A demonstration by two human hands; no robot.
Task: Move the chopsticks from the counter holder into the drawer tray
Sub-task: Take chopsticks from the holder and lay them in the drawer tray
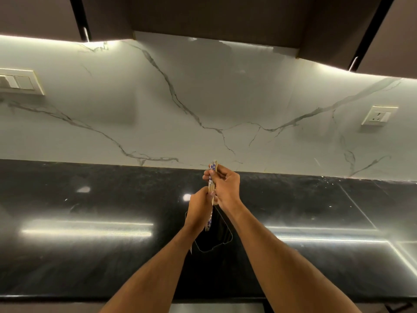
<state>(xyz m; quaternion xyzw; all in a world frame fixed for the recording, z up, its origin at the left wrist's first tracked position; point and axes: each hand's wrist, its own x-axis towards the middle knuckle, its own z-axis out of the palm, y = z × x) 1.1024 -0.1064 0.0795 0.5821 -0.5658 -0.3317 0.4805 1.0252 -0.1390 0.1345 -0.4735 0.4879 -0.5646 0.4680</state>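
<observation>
A: Chopsticks (211, 188) at frame centre, above the dark holder (222, 231) on the black counter (90, 211).
B: Grip?
A: Left hand (199, 205) and right hand (225, 186) both closed around them.
B: Step?
A: Probably gathering the lifted bundle. Next: carry down to the drawer tray, not in view.

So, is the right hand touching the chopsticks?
Touching. The head view shows the right hand closed around the upper part of the chopsticks, its fingers wrapped over them, with no gap.

No legible text or labels anywhere
</observation>
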